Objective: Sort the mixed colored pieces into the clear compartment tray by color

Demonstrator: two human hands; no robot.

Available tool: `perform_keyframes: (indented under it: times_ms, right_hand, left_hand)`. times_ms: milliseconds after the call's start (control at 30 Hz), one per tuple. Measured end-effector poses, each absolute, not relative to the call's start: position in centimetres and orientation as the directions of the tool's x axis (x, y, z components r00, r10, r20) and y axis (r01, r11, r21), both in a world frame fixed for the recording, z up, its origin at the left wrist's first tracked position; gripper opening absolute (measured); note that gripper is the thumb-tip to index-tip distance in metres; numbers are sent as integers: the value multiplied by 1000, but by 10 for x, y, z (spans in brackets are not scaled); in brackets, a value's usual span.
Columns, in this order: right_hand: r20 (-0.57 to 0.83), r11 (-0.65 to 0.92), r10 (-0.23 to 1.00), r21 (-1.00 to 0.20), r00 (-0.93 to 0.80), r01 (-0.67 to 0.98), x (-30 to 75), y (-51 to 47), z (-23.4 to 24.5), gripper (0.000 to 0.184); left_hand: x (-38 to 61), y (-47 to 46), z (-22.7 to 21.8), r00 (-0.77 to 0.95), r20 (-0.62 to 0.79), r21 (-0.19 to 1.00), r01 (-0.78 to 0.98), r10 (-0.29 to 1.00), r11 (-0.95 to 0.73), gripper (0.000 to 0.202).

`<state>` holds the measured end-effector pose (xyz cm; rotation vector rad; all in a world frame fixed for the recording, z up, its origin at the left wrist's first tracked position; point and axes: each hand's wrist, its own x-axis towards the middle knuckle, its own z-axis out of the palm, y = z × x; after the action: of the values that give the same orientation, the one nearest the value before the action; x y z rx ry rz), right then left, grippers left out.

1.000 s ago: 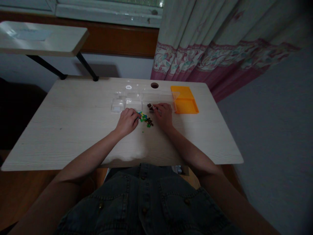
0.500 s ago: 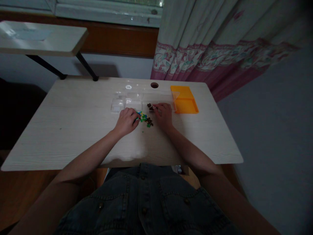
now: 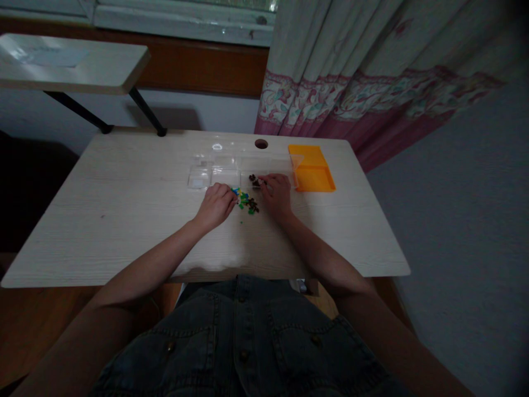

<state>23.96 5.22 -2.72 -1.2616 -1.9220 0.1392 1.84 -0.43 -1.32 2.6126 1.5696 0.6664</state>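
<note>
A small heap of pieces (image 3: 248, 203), green, blue, yellow and dark brown, lies loose on the table in front of a clear plastic divided box (image 3: 225, 177). At the heap's left edge, my left hand (image 3: 215, 205) has its thumb and fingers pressed together; anything between them is too small to make out. My right hand (image 3: 278, 194) reaches over the box's front wall, fingertips closed beside several dark brown pieces (image 3: 253, 181) in a compartment. What those fingertips pinch is hidden. One tiny green piece (image 3: 241, 222) lies apart, nearer me.
An orange two-part tray (image 3: 314, 178) lies right of the clear box. Behind the box is a round hole (image 3: 261, 144) in the tabletop (image 3: 136, 220). A raised shelf (image 3: 103, 66) on black legs stands at the back left, and a curtain (image 3: 306, 99) hangs behind the table.
My left thumb has closed in against the fingers, and the left hand has shifted slightly at the heap. My right hand stays almost still over the brown pieces.
</note>
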Motion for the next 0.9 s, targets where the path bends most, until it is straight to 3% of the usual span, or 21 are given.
perform_keyframes:
  times_ms: [233,467,900]
  right_hand:
    - [554,548,788,-431,-270,716,237,45,-22,24]
    - [518,770,625,-287,-584,570,232,37,-24,24]
    - [518,796,595,-270,-615,542,227,32,-26,21]
  left_hand:
    - [18,-3,-14,354,381,305,824,854,-478,23]
    - [18,-1,-11,294,427,427,768,855,-478,25]
    - [21,-3,-11,318,419,455,737,850,-500,26]
